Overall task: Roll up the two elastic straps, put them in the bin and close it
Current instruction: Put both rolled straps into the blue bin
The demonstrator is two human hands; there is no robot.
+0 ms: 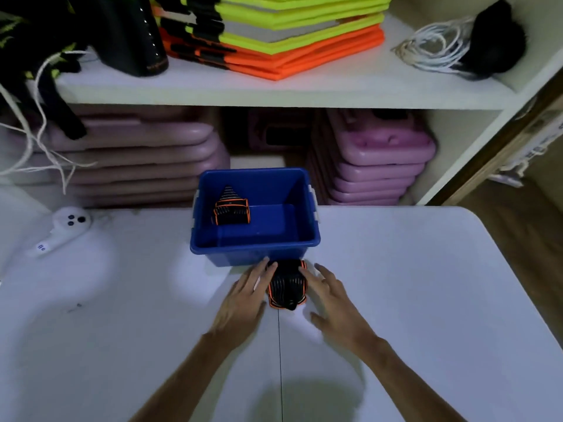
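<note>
Item: 1 rolled strap (287,284), just before blue bin (256,248); 1 strap inside (231,210). Left hand (243,296), right hand (332,300) spread, flanking it. Likely light, soft, springy; grip across both sides.

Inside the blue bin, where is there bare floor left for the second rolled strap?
The bin floor is bare right of the rolled strap in its far-left corner, out to the right wall. The second strap sits on the table between left hand and right hand.
</note>
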